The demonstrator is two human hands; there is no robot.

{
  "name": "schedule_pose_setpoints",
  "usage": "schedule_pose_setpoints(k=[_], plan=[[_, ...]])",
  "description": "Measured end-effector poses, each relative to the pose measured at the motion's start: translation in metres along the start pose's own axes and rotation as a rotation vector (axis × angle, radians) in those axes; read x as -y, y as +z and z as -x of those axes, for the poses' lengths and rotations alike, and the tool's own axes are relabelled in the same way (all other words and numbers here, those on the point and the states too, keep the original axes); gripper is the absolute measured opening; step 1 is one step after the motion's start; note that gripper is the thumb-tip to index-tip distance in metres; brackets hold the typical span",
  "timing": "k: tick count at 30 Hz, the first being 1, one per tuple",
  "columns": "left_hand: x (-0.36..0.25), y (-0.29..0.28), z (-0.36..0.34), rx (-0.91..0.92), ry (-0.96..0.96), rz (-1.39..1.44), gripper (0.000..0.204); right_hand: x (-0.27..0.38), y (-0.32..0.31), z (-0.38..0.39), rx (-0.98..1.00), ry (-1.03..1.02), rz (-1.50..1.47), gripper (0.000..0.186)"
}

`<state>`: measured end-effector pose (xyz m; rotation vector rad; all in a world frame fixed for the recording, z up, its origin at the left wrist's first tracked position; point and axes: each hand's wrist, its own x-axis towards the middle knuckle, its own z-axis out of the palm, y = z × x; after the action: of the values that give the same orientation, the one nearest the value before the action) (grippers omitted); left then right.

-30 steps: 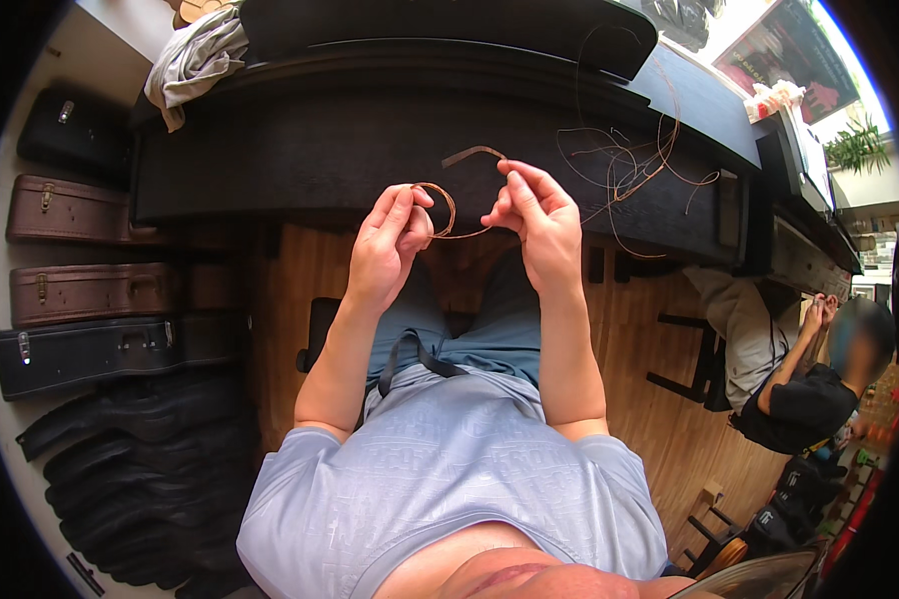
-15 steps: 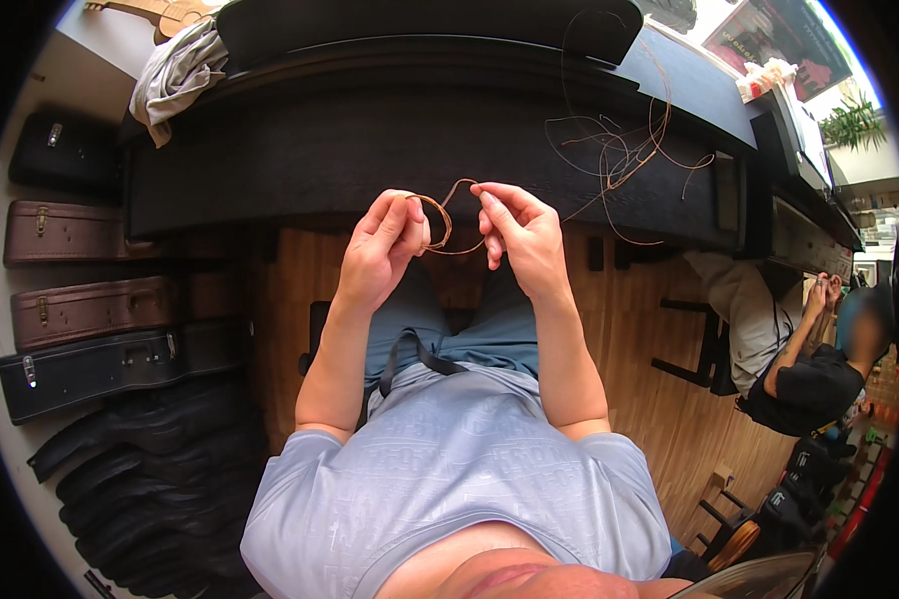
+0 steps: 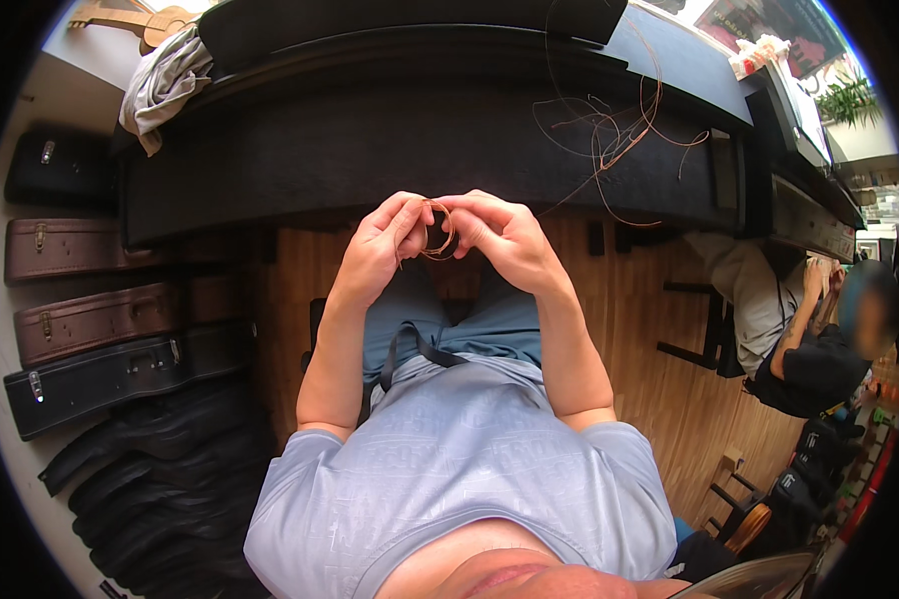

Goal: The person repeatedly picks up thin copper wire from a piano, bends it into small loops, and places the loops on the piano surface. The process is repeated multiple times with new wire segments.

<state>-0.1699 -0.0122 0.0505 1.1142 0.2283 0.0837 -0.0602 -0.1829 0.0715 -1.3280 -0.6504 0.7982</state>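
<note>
A small coil of thin bronze-coloured string point(image 3: 452, 236), like a guitar string, is held between my two hands in front of the dark bench. My left hand point(image 3: 382, 245) pinches the coil's left side with thumb and fingers. On its other side my right hand point(image 3: 504, 240) is closed on the string, the fingertips meeting the ring near its top. Both hands are close together, and the fingers hide parts of the coil. To the right, a loose tangle of similar strings point(image 3: 609, 165) lies on the black bench top point(image 3: 320, 150).
Several instrument cases point(image 3: 90, 319) line the left wall, with black soft bags point(image 3: 160, 469) below. A grey cloth point(image 3: 160, 85) hangs at the bench's left end, near a small guitar point(image 3: 160, 28). At the right, a person point(image 3: 809, 364) in black sits with raised hands.
My right hand has come left toward my left hand. The string's open loop between the hands has been drawn into a tighter ring. The view has shifted slightly.
</note>
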Motion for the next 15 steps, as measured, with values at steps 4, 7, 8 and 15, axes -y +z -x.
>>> schedule_pose_setpoints(k=[4,7,8,15], plan=[[0.004,0.001,-0.002,0.037,0.013,0.001,0.022,-0.005,0.002,0.003,-0.038,-0.061,0.058,0.034],[0.002,0.009,0.002,0.01,0.02,-0.096,0.023,0.001,0.004,0.003,-0.096,-0.008,0.028,0.033],[0.003,0.012,0.002,-0.009,0.062,-0.138,0.025,0.005,0.004,0.003,-0.109,0.003,0.032,0.032],[0.011,0.009,-0.003,-0.154,0.286,-0.295,0.035,-0.008,0.003,0.003,-0.13,-0.01,-0.059,0.024]])
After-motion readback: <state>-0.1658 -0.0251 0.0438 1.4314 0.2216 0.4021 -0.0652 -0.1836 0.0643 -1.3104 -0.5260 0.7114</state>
